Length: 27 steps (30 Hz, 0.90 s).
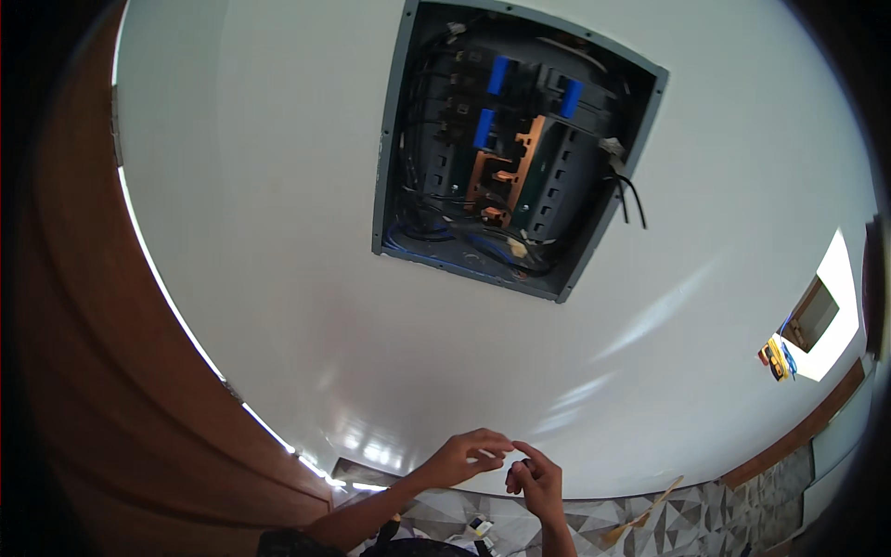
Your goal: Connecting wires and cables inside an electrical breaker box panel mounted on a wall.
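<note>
Both my hands are raised low in front of the white wall, fingertips close together. My left hand has its fingers bent and reaching right, with a gap between thumb and forefinger. My right hand is curled, its forefinger pointing at the left fingertips and its thumb folded in. Something small and dark shows inside the right hand's fingers, too small to name. Above, apart from both hands, an uncovered electrical panel is set in the wall. It holds copper busbars, blue pieces and black wires hanging over its right edge.
A brown wooden door fills the left side. At the right, a yellow and red tool or device hangs by a wall opening. Below lie a patterned tile floor, a broom-like object and small items.
</note>
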{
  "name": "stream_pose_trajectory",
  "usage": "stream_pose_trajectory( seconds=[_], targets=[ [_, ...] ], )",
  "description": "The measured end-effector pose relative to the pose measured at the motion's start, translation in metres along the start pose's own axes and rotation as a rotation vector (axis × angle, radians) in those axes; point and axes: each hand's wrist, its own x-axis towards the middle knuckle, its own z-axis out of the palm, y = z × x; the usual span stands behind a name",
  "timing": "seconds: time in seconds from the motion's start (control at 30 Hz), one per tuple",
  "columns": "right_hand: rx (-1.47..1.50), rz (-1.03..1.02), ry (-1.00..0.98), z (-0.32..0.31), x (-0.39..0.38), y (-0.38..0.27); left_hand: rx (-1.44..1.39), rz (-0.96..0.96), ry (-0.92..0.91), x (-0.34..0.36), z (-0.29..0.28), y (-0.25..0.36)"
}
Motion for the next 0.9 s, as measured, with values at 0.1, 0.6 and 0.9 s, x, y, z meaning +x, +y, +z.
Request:
stream_pose_trajectory(
  seconds=[0.1, 0.6, 0.9],
  targets=[
    [0.021, 0.084, 0.032, 0.015, 0.012, 0.011, -0.019, -0.043, 0.108, -0.021, 0.000, -0.028],
    [0.191, 0.163, 0.066, 0.066, 0.026, 0.081, -0.443, -0.148, 0.237, -0.066, -0.017, -0.085],
    [-0.392, -0.356, -0.044, 0.077, 0.019, 0.048, -1.347, -0.164, 0.242, -0.083, -0.007, -0.138]
  ],
)
